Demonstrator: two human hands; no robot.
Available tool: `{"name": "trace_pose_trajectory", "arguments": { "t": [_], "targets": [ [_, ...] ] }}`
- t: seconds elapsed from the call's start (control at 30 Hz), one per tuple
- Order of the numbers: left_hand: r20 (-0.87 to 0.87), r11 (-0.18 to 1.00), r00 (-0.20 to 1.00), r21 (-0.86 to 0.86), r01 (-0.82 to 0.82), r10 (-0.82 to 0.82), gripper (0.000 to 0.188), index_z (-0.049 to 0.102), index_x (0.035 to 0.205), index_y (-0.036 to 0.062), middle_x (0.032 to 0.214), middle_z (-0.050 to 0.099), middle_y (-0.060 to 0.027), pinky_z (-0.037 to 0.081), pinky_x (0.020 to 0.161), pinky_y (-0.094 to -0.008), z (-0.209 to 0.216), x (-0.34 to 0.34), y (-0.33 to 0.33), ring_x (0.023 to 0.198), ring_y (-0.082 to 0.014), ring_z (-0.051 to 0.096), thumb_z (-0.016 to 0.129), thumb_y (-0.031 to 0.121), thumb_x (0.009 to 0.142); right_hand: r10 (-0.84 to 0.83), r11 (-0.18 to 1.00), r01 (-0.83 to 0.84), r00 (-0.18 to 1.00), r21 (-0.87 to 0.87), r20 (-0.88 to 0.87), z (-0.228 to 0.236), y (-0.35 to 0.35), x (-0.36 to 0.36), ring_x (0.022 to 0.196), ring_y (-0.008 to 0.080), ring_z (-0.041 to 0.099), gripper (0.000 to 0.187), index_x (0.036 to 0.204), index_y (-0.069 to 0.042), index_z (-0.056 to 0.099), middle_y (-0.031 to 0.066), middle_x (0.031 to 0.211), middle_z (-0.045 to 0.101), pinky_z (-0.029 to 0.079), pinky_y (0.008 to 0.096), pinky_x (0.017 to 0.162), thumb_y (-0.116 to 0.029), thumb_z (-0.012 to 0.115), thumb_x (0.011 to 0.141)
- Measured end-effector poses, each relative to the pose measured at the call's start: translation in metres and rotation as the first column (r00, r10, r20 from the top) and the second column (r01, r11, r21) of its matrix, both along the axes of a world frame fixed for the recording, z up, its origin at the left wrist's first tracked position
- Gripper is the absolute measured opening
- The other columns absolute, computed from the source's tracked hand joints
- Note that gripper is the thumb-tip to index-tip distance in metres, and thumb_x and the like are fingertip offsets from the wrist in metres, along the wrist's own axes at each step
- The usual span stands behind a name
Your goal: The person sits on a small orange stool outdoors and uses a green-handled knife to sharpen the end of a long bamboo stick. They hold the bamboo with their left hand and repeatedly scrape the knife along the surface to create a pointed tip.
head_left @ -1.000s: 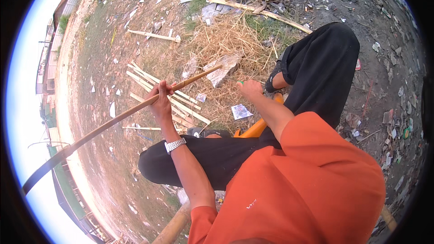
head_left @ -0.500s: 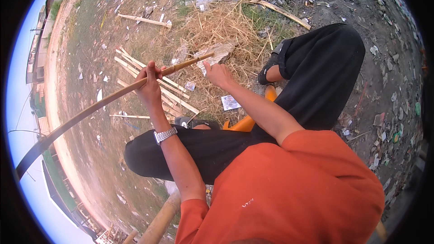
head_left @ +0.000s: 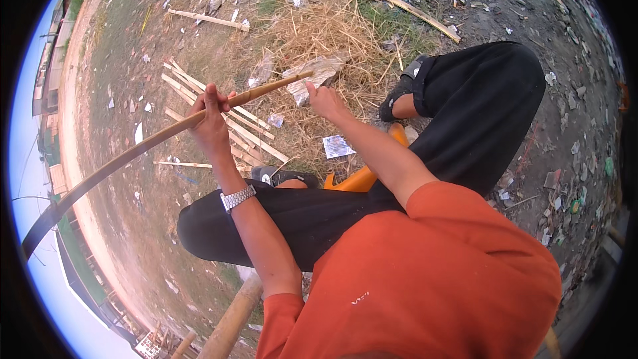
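A long bamboo strip [head_left: 143, 141] slants across the left side, its narrow end pointing right and its far part running out at the left rim. My left hand [head_left: 211, 119] is closed around it, thumb on top, below a metal wristwatch [head_left: 238, 198]. Close to the strip's tip is my right hand [head_left: 325, 101], fingers curled and thumb up. Whatever those fingers hold, if anything, is hidden. Under the hands lies a pile of thin split bamboo strips [head_left: 256, 138].
An orange plastic object [head_left: 355, 181] sits between my legs. Dry straw [head_left: 325, 33], a crumpled plastic sheet [head_left: 318, 73] and a white printed packet [head_left: 337, 147] lie ahead. Longer bamboo pieces [head_left: 419, 18] rest at the far side. A thick bamboo pole [head_left: 232, 319] stands at lower left.
Both hands keep their places along the bamboo strip, my right one slightly more to the right of its tip. The view has shifted a little.
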State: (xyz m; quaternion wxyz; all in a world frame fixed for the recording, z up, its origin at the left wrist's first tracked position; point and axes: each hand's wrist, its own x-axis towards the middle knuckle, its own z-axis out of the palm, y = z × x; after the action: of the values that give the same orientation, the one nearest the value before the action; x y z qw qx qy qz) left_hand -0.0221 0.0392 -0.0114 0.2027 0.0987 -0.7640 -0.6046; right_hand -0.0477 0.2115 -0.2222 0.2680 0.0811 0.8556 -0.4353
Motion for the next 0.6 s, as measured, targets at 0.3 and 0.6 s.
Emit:
{"name": "trace_pose_trajectory", "arguments": {
  "t": [0.3,0.6],
  "targets": [
    [0.004,0.999,1.0,-0.026,0.031,-0.031,0.037,0.059,0.071,-0.003,0.062,0.05,-0.0026,0.059,0.074,-0.037,0.001,0.003,0.01,0.055,-0.0091,0.047,0.063,0.029,0.089,-0.099,0.977,0.1,0.995,0.187,-0.013,-0.044,0.012,0.006,0.099,0.0452,0.06,0.072,0.1,0.005,0.066,0.0299,0.101,0.063,0.046,0.0497,0.09,-0.055,0.027,0.095],
    [-0.026,0.992,0.994,0.078,-0.103,0.105,0.042,0.056,0.066,-0.002,0.059,0.05,-0.0037,0.059,0.07,-0.0368,0.0,-0.005,0.0,0.055,-0.0099,0.048,0.063,0.033,0.089,-0.063,0.995,0.064,0.998,-0.077,0.015,-0.055,0.023,0.01,0.1,0.0475,0.058,0.081,0.096,0.011,0.065,0.036,0.098,0.06,0.043,0.0498,0.092,-0.058,0.022,0.095]
  ]
}}
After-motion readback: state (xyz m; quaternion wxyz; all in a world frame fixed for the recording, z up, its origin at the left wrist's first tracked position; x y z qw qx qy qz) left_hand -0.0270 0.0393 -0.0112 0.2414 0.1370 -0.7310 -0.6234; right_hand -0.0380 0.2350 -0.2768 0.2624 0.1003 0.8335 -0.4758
